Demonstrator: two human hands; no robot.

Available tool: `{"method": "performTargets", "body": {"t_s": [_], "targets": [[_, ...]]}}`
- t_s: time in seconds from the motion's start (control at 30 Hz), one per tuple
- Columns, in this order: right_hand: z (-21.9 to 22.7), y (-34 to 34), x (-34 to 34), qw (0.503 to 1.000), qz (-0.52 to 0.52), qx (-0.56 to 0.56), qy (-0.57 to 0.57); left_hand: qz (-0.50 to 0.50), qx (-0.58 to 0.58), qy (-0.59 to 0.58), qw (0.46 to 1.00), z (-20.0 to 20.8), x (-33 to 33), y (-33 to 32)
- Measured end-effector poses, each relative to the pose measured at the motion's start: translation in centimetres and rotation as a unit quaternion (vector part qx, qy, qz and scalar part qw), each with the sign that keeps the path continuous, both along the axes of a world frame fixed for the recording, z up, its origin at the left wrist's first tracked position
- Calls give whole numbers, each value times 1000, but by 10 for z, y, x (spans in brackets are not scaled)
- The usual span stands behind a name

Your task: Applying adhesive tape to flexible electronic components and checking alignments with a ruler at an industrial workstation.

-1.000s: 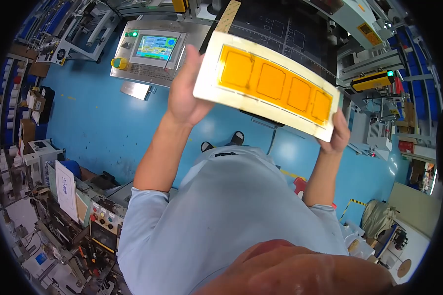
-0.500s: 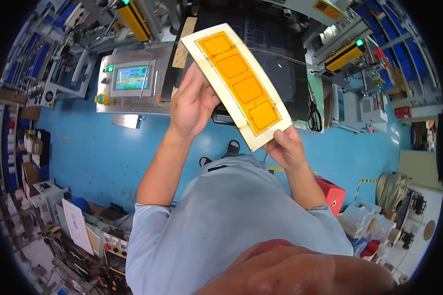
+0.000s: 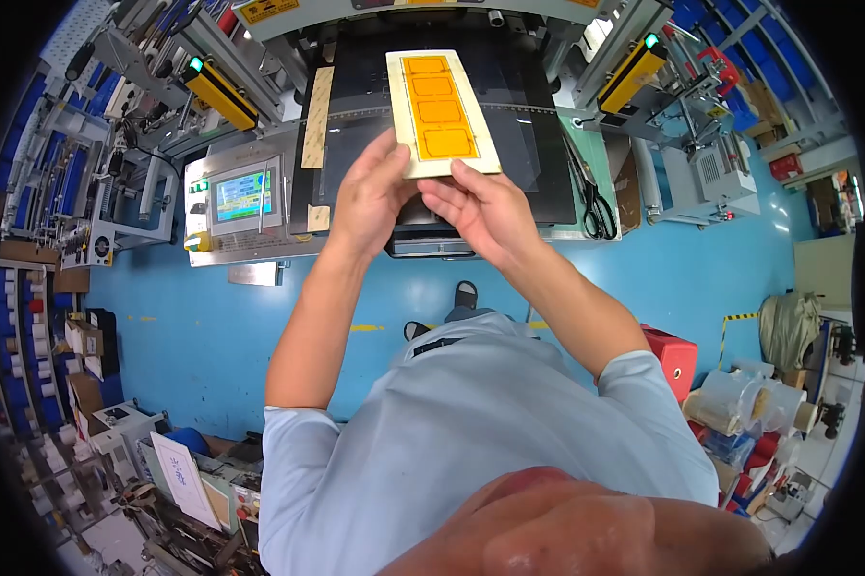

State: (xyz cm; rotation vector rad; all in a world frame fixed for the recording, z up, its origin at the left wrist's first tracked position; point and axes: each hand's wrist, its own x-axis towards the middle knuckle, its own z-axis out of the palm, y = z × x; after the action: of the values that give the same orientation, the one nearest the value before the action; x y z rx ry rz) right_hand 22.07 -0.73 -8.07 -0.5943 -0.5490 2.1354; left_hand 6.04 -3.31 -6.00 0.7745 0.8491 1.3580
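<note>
Blue factory floor [image 3: 260,326] spreads under the person, with machines standing round it on the left, far and right sides.

Head view: both forearms come up from the near edge to a long cream panel [image 3: 441,112] that carries a row of four orange rectangles. The panel is held over the dark bed [image 3: 538,144] of a machine on the far side. Its long axis runs near to far, tilted a little to the left at the far end; one short end points away from the person and the other sits in the hands. The left hand [image 3: 375,197] is closed on the near left corner of the panel, fingers curled behind it and thumb toward the front. The right hand [image 3: 480,209] pinches the near edge just beside the left hand, fingertips on the panel's lower margin. The two hands almost touch.

Left of the bed, a grey control box holds a small lit screen [image 3: 243,196]. A pair of scissors [image 3: 594,209] lies on the pale worktop at the bed's right edge. Two yellow bars with green lights, one [image 3: 219,93] far left and one [image 3: 630,73] far right, flank the bed. A red box [image 3: 675,357] stands on the floor near the right elbow. Shelves of parts [image 3: 29,317] fill the left rim.
</note>
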Motion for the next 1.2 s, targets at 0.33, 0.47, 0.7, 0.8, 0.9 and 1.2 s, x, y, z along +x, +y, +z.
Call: {"method": "performTargets", "body": {"t_s": [0.33, 0.47, 0.7, 0.8, 0.9, 1.2], "targets": [[-1, 22, -2, 995, 94, -11, -35, 57, -81, 106, 989, -16, -28, 16], [21, 19, 37, 938, 210, 179, -210, 46, -53, 272, 960, -28, -41, 21], [10, 44, 28, 581, -9, 557, -594, 43, -32, 614, 788, -8, -40, 23], [4, 45, 25, 591, -3, 550, -590, 54, -9, 645, 762, -12, -40, 23], [1, 48, 25, 586, -7, 557, -588, 54, -12, 658, 751, -13, -38, 21], [-9, 48, 24, 578, -56, 589, -561, 91, 17, 653, 751, -17, -35, 16]]}}
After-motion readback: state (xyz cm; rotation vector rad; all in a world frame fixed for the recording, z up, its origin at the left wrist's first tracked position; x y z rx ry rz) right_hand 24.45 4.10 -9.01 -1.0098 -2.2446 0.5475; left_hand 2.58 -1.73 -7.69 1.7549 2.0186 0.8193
